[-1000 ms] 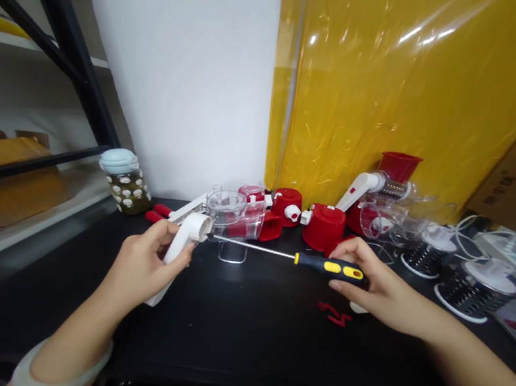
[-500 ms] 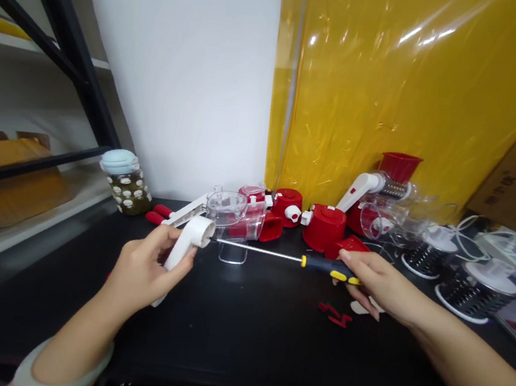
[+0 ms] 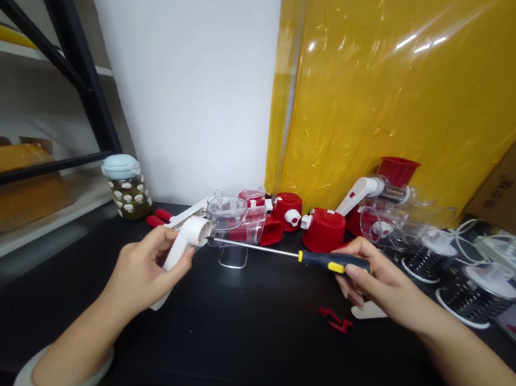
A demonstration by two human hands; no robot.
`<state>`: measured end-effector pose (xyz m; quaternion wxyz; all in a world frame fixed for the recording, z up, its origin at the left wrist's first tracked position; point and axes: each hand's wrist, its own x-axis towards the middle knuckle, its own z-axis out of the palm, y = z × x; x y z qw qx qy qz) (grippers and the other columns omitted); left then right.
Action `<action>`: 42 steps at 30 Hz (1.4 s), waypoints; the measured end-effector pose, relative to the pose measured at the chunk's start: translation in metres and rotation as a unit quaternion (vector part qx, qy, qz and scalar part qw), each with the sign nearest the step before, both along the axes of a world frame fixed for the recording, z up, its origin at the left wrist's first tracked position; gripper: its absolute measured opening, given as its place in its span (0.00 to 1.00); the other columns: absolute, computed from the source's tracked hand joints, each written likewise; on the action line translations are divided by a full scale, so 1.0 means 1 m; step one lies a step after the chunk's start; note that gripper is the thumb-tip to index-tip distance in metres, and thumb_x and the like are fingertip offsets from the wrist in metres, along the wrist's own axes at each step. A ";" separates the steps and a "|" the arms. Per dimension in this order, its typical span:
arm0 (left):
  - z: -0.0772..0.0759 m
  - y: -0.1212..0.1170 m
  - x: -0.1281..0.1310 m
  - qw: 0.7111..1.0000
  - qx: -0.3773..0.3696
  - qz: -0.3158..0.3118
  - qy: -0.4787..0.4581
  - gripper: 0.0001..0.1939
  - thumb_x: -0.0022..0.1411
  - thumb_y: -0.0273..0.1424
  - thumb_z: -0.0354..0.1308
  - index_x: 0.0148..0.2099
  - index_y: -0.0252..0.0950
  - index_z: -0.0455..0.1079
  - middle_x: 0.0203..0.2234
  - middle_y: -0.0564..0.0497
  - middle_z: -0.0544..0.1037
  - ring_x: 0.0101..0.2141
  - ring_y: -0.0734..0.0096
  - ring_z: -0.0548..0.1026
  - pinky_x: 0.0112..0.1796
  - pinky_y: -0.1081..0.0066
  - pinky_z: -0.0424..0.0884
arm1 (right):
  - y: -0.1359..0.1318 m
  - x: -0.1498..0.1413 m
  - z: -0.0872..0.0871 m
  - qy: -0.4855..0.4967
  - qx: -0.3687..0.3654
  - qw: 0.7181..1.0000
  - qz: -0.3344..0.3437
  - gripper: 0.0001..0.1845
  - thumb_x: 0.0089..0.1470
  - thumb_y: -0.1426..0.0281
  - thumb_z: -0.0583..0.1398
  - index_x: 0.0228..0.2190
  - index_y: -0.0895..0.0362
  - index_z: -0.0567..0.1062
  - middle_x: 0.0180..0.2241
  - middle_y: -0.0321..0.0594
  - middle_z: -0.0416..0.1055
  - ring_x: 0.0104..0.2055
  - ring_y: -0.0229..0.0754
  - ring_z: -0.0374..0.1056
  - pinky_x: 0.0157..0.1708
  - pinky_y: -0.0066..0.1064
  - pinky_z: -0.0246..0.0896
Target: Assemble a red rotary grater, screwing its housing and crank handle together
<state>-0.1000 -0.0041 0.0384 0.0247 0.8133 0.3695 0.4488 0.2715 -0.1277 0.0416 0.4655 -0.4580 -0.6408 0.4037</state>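
Note:
My left hand [image 3: 145, 266] grips a white plastic crank handle [image 3: 182, 246], its round open socket facing right. In my right hand [image 3: 372, 280] is a screwdriver [image 3: 321, 260] with a dark blue and yellow handle, held level. The shaft runs left and its tip reaches the mouth of the socket; what the tip touches inside is hidden. Just behind the crank handle stands a clear plastic housing [image 3: 234, 215]. Small red plastic pieces [image 3: 335, 320] and a flat white strip [image 3: 369, 311] lie on the black table below my right hand.
Red bases [image 3: 324, 230] stand along the back. An assembled rotary grater [image 3: 396, 177] is at the back right, with drum graters [image 3: 477, 291] nearer. A lidded jar [image 3: 126, 186] and red-handled pliers [image 3: 161, 217] are on the left. A shelf [image 3: 21, 231] borders the left side.
My right hand has shifted its fingers on the screwdriver handle, which now shows turned to another side. The crank handle and my left hand stay nearly in place.

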 end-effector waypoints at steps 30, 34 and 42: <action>0.003 -0.003 -0.002 1.000 -0.014 -0.017 -0.010 0.09 0.58 0.33 0.62 0.38 0.38 0.65 0.22 0.55 0.79 0.22 0.70 0.77 0.27 0.74 0.74 | 0.002 -0.002 0.003 -0.220 0.031 0.973 -0.059 0.25 0.62 0.51 0.49 0.22 0.55 0.62 0.17 0.32 0.61 0.17 0.31 0.55 0.17 0.25 0.49; 0.002 -0.004 -0.001 1.000 0.003 -0.025 -0.001 0.09 0.58 0.32 0.61 0.39 0.37 0.65 0.22 0.55 0.79 0.22 0.71 0.77 0.27 0.74 0.73 | 0.006 -0.003 0.003 -0.204 0.037 0.969 -0.132 0.28 0.62 0.48 0.46 0.23 0.56 0.67 0.16 0.32 0.61 0.17 0.33 0.54 0.17 0.26 0.48; -0.001 -0.004 0.007 0.998 0.005 -0.053 0.023 0.07 0.59 0.31 0.61 0.38 0.38 0.65 0.21 0.56 0.78 0.21 0.73 0.76 0.26 0.75 0.71 | 0.003 0.007 -0.003 -0.229 0.172 0.935 -0.210 0.14 0.63 0.57 0.52 0.44 0.52 0.67 0.27 0.33 0.68 0.26 0.35 0.64 0.26 0.27 0.59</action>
